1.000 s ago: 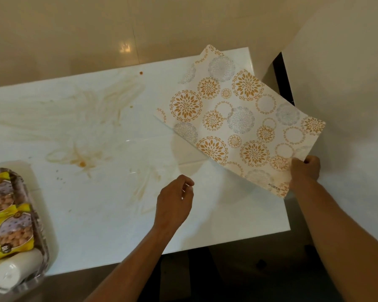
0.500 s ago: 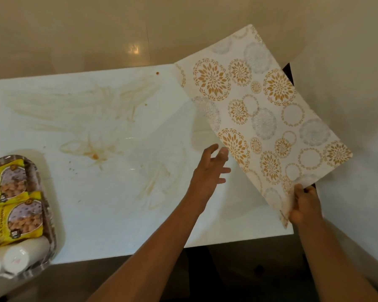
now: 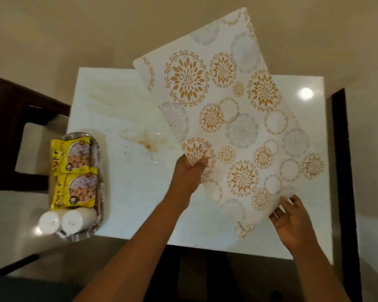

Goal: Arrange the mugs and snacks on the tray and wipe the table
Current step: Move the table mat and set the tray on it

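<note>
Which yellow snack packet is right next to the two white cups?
The near snack packet, the one lower in the tray. Its bottom edge meets the white cups; the far snack packet lies beyond it.

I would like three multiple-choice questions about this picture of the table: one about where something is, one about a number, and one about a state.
1. Where does the tray stand?
A. at the table's left edge
B. at the table's far right corner
C. on the chair

2. How many yellow snack packets lie in the tray?
A. one
B. two
C. four

3. In what state is the table to the left of the patterned placemat?
A. wiped clean
B. marked with brown stains
C. covered by a cloth

Answers:
1. A: the tray sits on the left side, next to the dark chair.
2. B: two packets lie one behind the other, with two white mugs on their sides at the near end.
3. B: brown stains and smears show on the white top, while the left hand grips the placemat's edge and the right hand touches its near corner.
</note>
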